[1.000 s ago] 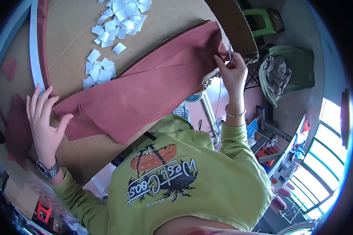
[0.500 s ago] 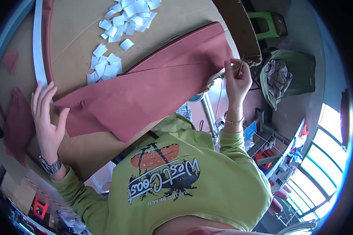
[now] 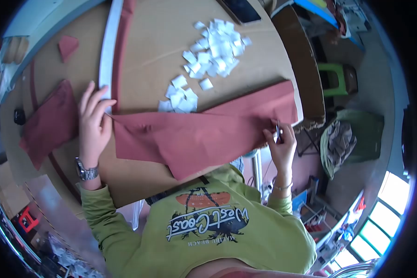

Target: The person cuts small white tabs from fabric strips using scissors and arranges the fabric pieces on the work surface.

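Observation:
A dark pink fabric piece [image 3: 194, 139] lies folded over itself along the near side of the cardboard-covered table. My left hand [image 3: 93, 127] rests at its left corner, fingers stretched apart across the lower end of a white strip [image 3: 107, 60]; the thumb is close to the fabric corner. My right hand [image 3: 282, 144] is closed around a small pointed metal tool [image 3: 278, 131], which looks like snips, beside the fabric's right end. Beyond the fabric lie small white squares in a large pile [image 3: 217, 48] and a smaller group [image 3: 180, 97].
Another pink piece [image 3: 55, 120] and a small pink scrap [image 3: 68, 47] lie left. A phone [image 3: 241, 10] sits at the far edge. Right of the table are a cardboard flap [image 3: 303, 69], a green stool [image 3: 331, 78] and a green bag [image 3: 352, 139] with grey cloth.
The view has shifted, so the table appears farther right and lower. My left thumb has drawn in toward the fingers. My right hand has come nearer the fabric's right end, still holding the tool.

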The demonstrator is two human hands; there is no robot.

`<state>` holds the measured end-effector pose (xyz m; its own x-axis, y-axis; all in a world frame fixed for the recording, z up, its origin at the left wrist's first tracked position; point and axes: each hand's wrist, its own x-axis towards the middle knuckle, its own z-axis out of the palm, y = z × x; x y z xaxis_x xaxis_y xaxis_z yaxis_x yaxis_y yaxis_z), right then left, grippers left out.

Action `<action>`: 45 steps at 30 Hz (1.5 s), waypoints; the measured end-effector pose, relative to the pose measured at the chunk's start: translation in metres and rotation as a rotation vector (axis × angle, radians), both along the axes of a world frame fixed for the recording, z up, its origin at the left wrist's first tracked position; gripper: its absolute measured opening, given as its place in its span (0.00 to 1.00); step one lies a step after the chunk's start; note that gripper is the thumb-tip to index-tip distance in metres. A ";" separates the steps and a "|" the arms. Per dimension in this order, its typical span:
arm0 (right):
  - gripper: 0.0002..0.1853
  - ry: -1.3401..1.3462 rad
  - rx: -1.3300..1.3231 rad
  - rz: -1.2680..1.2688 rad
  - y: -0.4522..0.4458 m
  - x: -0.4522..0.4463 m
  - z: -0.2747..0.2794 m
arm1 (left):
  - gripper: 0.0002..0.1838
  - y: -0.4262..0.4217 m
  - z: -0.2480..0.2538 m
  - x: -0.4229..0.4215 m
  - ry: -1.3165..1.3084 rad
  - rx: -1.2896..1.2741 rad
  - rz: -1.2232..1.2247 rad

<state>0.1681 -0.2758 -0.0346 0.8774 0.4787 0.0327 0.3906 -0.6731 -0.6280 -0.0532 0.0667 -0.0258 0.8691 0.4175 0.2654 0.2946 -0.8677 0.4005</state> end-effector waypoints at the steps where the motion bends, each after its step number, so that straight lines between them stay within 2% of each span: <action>1: 0.15 -0.028 -0.017 0.024 -0.001 0.001 -0.001 | 0.19 0.000 -0.001 -0.001 -0.012 0.030 0.007; 9: 0.10 0.125 0.032 -0.112 0.007 0.002 0.011 | 0.16 -0.004 -0.008 -0.001 -0.086 0.129 0.045; 15: 0.08 0.267 0.231 -0.038 0.003 0.003 0.026 | 0.15 0.000 -0.017 -0.008 -0.171 0.108 0.081; 19: 0.07 0.386 0.248 0.421 0.003 0.014 0.046 | 0.14 0.005 -0.017 -0.009 -0.194 0.053 0.122; 25: 0.07 0.307 0.233 0.363 0.012 0.017 0.045 | 0.13 -0.001 -0.008 -0.004 -0.296 0.141 0.180; 29: 0.07 0.307 0.166 0.329 0.010 0.015 0.040 | 0.12 -0.028 0.029 -0.004 -0.423 -0.509 -0.037; 30: 0.07 0.311 0.168 0.326 0.008 0.017 0.037 | 0.10 -0.046 0.046 -0.006 -0.426 -0.734 -0.167; 31: 0.07 0.324 0.167 0.323 0.005 0.019 0.034 | 0.09 -0.055 0.061 -0.006 -0.385 -0.921 -0.448; 32: 0.07 0.349 0.144 0.331 0.004 0.020 0.034 | 0.13 -0.072 0.067 0.003 -0.516 -1.178 -0.730; 33: 0.07 0.274 0.122 0.326 0.004 0.018 0.033 | 0.18 -0.101 0.071 0.011 -0.612 -1.660 -0.962; 34: 0.07 0.200 0.117 0.333 0.009 0.016 0.030 | 0.18 -0.125 0.084 0.022 -0.602 -2.051 -1.180; 35: 0.07 0.229 0.155 0.318 0.017 0.013 0.028 | 0.18 -0.143 0.096 0.031 -0.508 -2.203 -1.276; 36: 0.08 0.267 0.180 0.296 0.018 0.009 0.031 | 0.12 -0.152 0.123 0.034 -0.526 -2.359 -1.102; 37: 0.08 0.324 0.180 0.313 0.017 0.006 0.033 | 0.12 -0.161 0.130 0.042 -0.535 -2.375 -1.025; 38: 0.08 0.296 0.138 0.327 0.017 0.006 0.033 | 0.14 -0.169 0.134 0.051 -0.558 -2.413 -1.264; 39: 0.08 0.250 0.101 0.337 0.017 0.008 0.033 | 0.20 -0.173 0.137 0.057 -0.572 -2.422 -1.532; 45: 0.07 0.252 0.118 0.310 0.006 0.010 0.023 | 0.23 -0.189 0.155 0.073 -0.601 -2.543 -1.455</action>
